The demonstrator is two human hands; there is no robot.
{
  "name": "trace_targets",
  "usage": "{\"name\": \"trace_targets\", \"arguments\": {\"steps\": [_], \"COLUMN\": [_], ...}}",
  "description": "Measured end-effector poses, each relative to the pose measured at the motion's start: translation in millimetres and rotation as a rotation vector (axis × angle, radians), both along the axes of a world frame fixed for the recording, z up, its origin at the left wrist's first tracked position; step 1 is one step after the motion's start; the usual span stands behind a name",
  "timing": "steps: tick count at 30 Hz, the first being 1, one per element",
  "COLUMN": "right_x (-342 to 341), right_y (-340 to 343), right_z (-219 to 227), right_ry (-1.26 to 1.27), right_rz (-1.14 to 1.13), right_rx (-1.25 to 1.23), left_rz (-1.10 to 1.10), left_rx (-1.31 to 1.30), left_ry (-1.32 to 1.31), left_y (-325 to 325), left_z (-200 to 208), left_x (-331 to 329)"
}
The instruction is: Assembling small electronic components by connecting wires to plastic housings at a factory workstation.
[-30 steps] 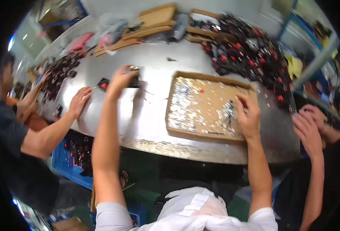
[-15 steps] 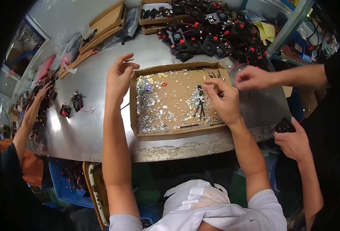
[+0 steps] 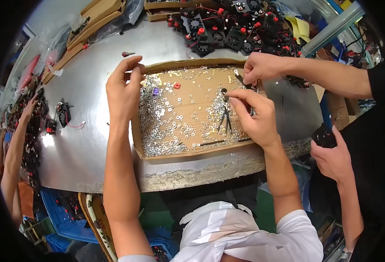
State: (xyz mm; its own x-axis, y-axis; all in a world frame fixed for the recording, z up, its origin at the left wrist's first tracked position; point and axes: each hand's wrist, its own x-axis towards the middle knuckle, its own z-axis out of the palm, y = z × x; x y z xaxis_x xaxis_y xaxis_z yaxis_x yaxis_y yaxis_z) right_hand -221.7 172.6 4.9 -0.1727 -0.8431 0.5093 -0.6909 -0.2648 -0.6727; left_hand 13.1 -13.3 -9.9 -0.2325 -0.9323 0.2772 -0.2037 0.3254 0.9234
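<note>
My right hand pinches a small part with a round black end above the right half of a shallow cardboard tray. Thumb and forefinger partly cover that part. Beneath it lie several thin black rods among small metal nuts and washers. My left hand hovers at the tray's far left corner, fingers loosely curved and apart, nothing visible in them. A red square piece and a purple piece lie in the tray's left half.
At the right, a co-worker's hand reaches to the tray's far corner; their other hand holds a black fan part. Black fan assemblies are heaped at the back. Another person's arm reaches in at left. A small screw-like part lies beyond my left hand.
The view has shifted, so the table and tray appear lower-left. The co-worker's hand has moved in over the tray's far right corner. My right hand keeps its pinch.
</note>
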Motion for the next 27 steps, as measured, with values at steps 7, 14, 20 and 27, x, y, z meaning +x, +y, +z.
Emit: {"name": "trace_targets", "arguments": {"steps": [7,14,20,27], "right_x": [12,12,19,28], "right_y": [-4,-6,-16,-129], "right_z": [-6,-13,-4,36], "right_ry": [0.036,0.071,0.107,0.404], "right_rz": [0.114,0.178,0.245,0.278], "right_rx": [0.076,0.068,0.222,0.074], "left_rz": [-0.022,-0.251,-0.238,-0.158], "left_rx": [0.099,-0.133,-0.099,-0.100], "left_ry": [-0.041,-0.279,-0.338,-0.186], "left_y": [10,23,19,17], "left_z": [6,-2,-9,-12], "left_x": [-6,-18,-14,-10]}}
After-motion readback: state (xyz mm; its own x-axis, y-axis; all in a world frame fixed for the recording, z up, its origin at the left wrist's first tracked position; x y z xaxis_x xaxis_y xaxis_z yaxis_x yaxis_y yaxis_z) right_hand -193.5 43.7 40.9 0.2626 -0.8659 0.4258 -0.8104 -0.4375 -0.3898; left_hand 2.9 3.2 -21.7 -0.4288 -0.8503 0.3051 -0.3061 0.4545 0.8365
